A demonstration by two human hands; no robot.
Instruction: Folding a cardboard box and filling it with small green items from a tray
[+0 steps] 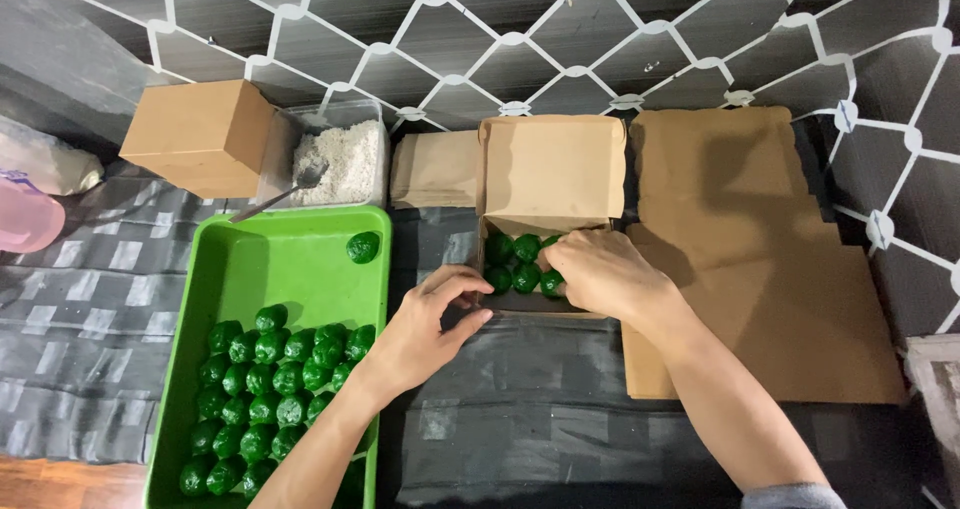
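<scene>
An open brown cardboard box (548,169) stands in the middle, lid flipped back, with several green balls (512,263) inside. My right hand (598,271) reaches into the box, fingertips on a ball at its right side. My left hand (428,327) rests against the box's front left edge, fingers curled on the rim, holding no ball. To the left lies a green tray (290,269) with several green balls (268,381) packed in its near half and one lone ball (363,247) at its far right corner.
A clear container of white powder (345,159) with a metal spoon (280,195) stands behind the tray, beside a closed cardboard box (200,135). Flat brown cardboard blanks (760,269) are stacked at the right, and folded ones (436,169) behind the open box. A pink object (25,214) lies far left.
</scene>
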